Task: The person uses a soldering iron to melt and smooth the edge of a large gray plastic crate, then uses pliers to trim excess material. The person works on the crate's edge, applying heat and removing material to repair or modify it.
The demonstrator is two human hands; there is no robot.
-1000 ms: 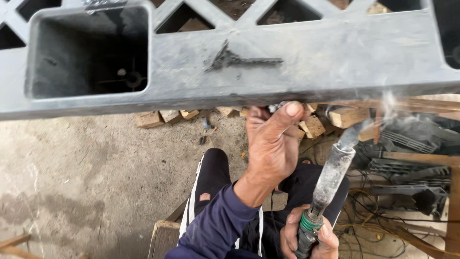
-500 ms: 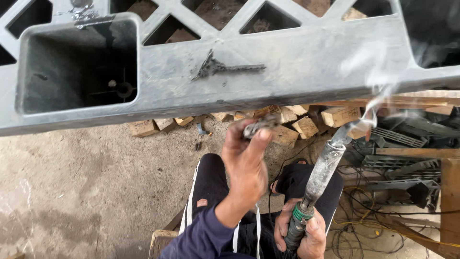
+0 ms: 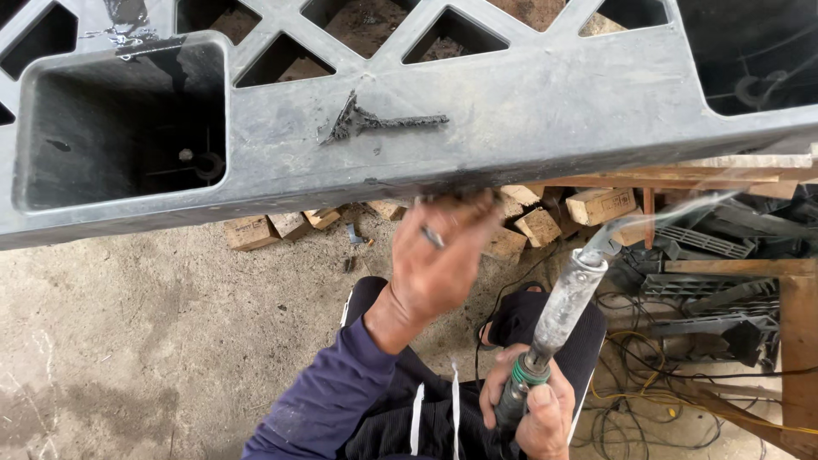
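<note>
Grey plastic pallet spans the whole far half of the view, long axis left to right, tilted slightly so its near edge drops toward the left; square pocket at left, triangular cut-outs along the far side. A dark melted weld seam sits on its flat face, running left-right with a branched left end. Concrete floor below, wood blocks scattered under the pallet edge, tangle of cables and dark plastic scrap at right.

Hot-air welding tool stands steeply, long axis from near centre up to the far right; bent nozzle at the top points right, thin smoke trailing off it, tip just below the pallet's near edge.

Left hand is raised to the pallet's underside edge, fingers curled, pinching a small dark strip, blurred. Right hand is wrapped tight round the tool's green-banded handle, near the bottom edge.
</note>
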